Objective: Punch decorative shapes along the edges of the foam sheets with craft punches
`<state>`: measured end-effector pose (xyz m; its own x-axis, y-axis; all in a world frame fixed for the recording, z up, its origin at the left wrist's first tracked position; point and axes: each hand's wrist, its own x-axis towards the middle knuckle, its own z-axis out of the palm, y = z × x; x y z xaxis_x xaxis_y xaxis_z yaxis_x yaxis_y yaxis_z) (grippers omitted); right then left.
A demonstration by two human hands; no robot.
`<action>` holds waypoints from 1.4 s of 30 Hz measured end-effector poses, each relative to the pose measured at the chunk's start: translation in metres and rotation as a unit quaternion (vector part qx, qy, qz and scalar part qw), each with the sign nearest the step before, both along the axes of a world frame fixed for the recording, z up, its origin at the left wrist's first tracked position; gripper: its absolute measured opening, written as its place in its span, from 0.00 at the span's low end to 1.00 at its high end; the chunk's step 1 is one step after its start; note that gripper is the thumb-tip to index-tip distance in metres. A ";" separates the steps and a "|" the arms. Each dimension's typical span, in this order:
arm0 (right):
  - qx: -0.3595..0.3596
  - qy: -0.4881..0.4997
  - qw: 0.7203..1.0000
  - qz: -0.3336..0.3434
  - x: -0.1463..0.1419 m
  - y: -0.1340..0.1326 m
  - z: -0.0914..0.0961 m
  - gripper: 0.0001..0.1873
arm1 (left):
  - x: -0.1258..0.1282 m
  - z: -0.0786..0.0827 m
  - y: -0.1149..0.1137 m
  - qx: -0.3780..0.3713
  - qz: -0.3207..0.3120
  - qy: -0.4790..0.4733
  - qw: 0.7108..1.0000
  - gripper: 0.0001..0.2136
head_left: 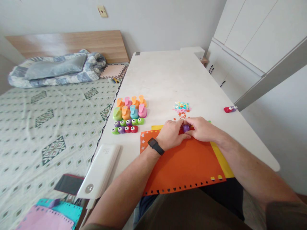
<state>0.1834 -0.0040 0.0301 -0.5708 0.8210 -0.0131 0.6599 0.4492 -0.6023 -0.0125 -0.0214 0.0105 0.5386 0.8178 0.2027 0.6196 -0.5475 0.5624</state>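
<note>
At the far edge of an orange sheet of paper (182,163), a small purple craft punch (186,128) sits between my two hands. My left hand (170,133), with a black watch on its wrist, closes on the punch from the left. From the right, my right hand (202,129) has its fingers curled round the same punch. Part of the punch and the paper's edge are hidden by my fingers. Punched shapes line the sheet's left and near edges. A yellow sheet (223,163) lies beneath it, and small paper cut-outs (181,107) lie scattered beyond my hands.
Larger lever punches (129,108) stand in rows at left, with small punches (127,124) in front. More small punches (230,109) sit near the table's right edge. A white power bank-like device (99,171) with a cable, a phone (68,184) and punched sheets (48,217) are at lower left.
</note>
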 end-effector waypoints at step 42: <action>-0.013 0.025 1.000 0.003 0.002 0.001 -0.002 0.10 | -0.001 -0.001 -0.002 0.003 0.011 0.003 1.000 0.19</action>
